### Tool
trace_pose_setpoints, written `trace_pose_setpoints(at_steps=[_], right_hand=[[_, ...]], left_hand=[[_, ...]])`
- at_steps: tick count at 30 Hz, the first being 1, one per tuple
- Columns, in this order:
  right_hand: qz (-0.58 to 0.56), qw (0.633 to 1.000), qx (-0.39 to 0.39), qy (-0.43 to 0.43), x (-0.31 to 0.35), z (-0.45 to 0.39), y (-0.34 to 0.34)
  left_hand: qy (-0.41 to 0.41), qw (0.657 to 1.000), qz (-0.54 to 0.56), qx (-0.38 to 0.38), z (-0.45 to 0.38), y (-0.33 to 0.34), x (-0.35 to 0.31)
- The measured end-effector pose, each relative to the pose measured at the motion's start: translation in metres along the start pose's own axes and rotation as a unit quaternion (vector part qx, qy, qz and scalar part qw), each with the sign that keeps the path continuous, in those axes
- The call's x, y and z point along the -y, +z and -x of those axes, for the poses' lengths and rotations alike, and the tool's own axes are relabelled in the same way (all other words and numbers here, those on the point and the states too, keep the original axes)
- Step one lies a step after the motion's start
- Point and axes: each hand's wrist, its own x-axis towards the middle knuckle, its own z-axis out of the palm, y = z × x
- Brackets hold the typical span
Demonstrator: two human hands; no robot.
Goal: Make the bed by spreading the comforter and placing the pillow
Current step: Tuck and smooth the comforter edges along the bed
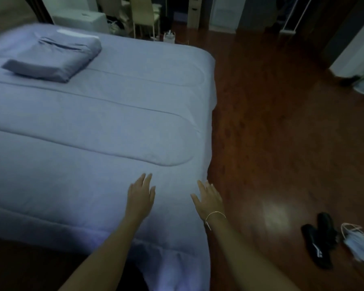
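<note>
I see comforter (97,127) spread flat over bed | pillow (51,57) lying on top at far end | left hand (140,196) flat w/ straight fingers on comforter near corner | right hand (209,199) flat, fingers spread, at comforter edge, bracelet (214,215) on wrist | shoes (319,238) on wood floor (271,122) to the right
</note>
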Motion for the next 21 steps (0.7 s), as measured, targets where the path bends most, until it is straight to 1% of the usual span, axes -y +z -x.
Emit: trace_pose_setpoints(at_steps=[2,4,7,9,15,21], right_hand=[[-0.003,1.0,0.007,-0.003,-0.026,0.007,-0.013],[-0.009,1.0,0.008,-0.006,-0.047,0.015,-0.027],[-0.021,1.0,-0.004,-0.011,-0.069,0.02,-0.044],[-0.03,1.0,0.0,-0.004,-0.083,0.023,-0.056],[-0.033,0.999,-0.022,0.019,-0.127,0.017,-0.082],[-0.027,0.999,-0.022,0.007,-0.158,-0.024,-0.112]], left_hand=[[0.003,1.0,0.008,-0.011,0.012,0.005,-0.033],[0.006,1.0,0.007,0.0,0.022,0.012,-0.061],[0.014,1.0,-0.009,0.011,0.031,0.022,-0.091],[0.024,0.999,-0.015,0.015,0.029,0.03,-0.109],[0.052,0.998,-0.022,0.026,0.003,0.057,-0.163],[0.025,0.999,-0.023,0.016,-0.048,0.067,-0.192]])
